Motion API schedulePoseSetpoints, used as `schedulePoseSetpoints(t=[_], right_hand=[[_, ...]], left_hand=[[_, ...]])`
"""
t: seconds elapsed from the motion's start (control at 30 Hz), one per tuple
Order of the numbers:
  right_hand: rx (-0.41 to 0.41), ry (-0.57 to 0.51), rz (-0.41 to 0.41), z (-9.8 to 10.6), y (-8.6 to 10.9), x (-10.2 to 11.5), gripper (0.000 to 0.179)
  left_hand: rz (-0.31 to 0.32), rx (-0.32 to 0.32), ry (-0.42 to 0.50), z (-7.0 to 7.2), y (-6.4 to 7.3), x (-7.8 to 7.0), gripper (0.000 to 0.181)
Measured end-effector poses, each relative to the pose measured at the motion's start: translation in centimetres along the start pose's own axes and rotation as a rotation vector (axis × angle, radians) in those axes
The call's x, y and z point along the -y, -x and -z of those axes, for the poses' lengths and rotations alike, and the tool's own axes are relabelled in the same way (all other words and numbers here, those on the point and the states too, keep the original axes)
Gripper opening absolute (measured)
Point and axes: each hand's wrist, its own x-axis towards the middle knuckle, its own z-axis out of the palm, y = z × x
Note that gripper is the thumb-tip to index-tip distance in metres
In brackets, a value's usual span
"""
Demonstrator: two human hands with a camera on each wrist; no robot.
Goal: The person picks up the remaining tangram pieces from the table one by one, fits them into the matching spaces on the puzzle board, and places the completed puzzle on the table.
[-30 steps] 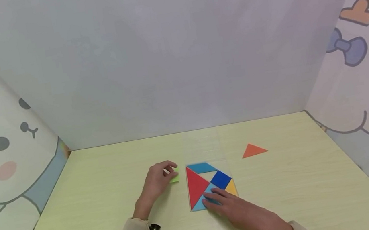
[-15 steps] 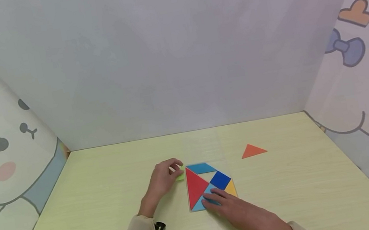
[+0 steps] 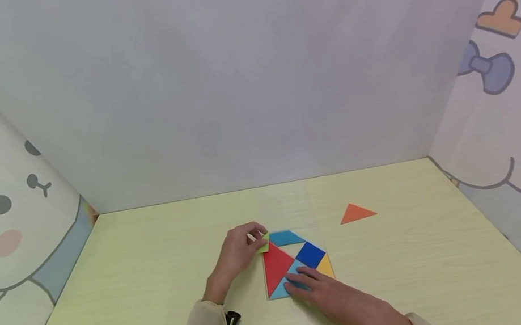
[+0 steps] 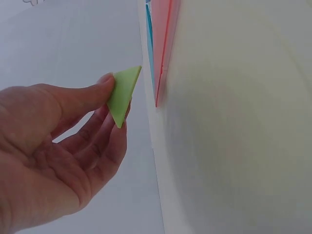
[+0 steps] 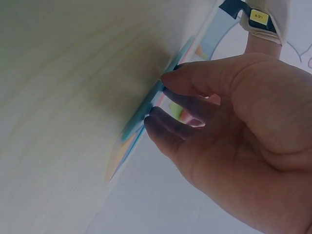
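My left hand point(image 3: 239, 249) pinches a small light green tangram piece point(image 4: 124, 92) between thumb and fingers, tilted above the upper left corner of the tangram group. Below it lies a large red triangle point(image 3: 276, 272), its top corner partly covered. My right hand point(image 3: 335, 298) rests its fingertips on a large light blue triangle point(image 3: 277, 291), hiding much of it. A blue parallelogram point(image 3: 284, 237), a dark blue square point(image 3: 310, 255) and a yellow triangle point(image 3: 326, 267) lie flat around a pale gap in the group.
An orange triangle point(image 3: 356, 214) lies apart on the light wooden table point(image 3: 425, 250), right of and behind the group. A grey wall point(image 3: 247, 84) rises at the table's back edge, with cartoon-printed panels at both sides.
The left hand has moved right with the green piece, from the table beside the group to over the red triangle's top corner. The right hand has stayed in place.
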Motion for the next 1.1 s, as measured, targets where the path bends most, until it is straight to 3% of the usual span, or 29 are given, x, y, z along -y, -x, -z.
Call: schedulePoseSetpoints(t=[1.1], right_hand=[[-0.034,0.029,0.037,0.0,0.1,-0.2,0.052]], left_hand=[[-0.05,0.11,0.034,-2.1,-0.9,-2.0,0.014]])
